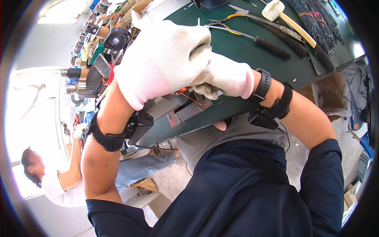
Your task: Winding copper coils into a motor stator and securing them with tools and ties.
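Observation:
Both my hands wear white knitted gloves with pink cuffs and meet above the near edge of a green-topped workbench [244, 59]. My left hand [166, 59] is closed, its fingers curled against the right one. My right hand [225, 75] is also closed, fingertips bent under, touching the left. Whatever they grip is hidden by the gloves. Just below them, thin orange wires [183, 90] come out over a grey metal fixture [193, 108], partly covered by my left wrist.
Pliers [221, 25], a black-handled screwdriver [272, 47], a pale mallet [274, 10] and a bundle of black cables [316, 21] lie on the far right. A small fan [116, 38] and metal flasks [75, 87] stand left. Another person [63, 177] works at lower left.

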{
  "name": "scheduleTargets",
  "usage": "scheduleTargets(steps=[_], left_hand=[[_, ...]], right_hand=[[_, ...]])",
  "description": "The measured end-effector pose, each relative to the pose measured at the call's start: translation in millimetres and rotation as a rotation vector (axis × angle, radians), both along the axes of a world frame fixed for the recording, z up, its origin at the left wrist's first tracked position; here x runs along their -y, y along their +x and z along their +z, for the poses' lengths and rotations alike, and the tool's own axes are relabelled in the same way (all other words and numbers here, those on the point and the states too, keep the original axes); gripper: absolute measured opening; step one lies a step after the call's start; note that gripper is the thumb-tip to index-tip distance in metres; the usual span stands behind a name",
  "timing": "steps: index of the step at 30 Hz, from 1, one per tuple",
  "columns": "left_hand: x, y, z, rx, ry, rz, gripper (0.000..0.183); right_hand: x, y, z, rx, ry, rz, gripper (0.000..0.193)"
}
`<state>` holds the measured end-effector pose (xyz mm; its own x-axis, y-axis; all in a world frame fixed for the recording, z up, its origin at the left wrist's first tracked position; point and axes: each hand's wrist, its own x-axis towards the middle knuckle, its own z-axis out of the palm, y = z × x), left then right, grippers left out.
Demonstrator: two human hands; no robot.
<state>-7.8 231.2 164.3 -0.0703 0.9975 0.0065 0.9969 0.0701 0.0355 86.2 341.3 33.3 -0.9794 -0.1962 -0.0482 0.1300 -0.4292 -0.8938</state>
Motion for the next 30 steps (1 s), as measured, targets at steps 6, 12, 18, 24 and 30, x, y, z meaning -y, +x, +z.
scheduleTargets(steps=[6, 12, 18, 24, 30], left_hand=[[3.0, -0.1, 7.1, 0.009, -0.042, 0.069, 0.021], [-1.7, 1.4, 6.9, -0.053, -0.066, -0.031, 0.019], [2.7, 1.8, 5.3, -0.083, -0.014, -0.077, 0.024], [5.7, -1.6, 7.4, -0.047, -0.036, -0.026, 0.024], [2.6, 0.9, 7.4, -0.057, -0.048, -0.021, 0.024]], right_hand=[[10.4, 4.8, 12.4, -0.039, 0.093, -0.042, 0.015], [26.5, 21.0, 0.6, 0.09, 0.015, -0.233, 0.024], [35.2, 19.5, 24.2, 0.176, -0.091, -0.259, 0.02], [35.7, 16.6, 6.7, 0.154, -0.062, -0.243, 0.02], [33.3, 27.1, 6.7, 0.063, -0.063, -0.304, 0.02]])
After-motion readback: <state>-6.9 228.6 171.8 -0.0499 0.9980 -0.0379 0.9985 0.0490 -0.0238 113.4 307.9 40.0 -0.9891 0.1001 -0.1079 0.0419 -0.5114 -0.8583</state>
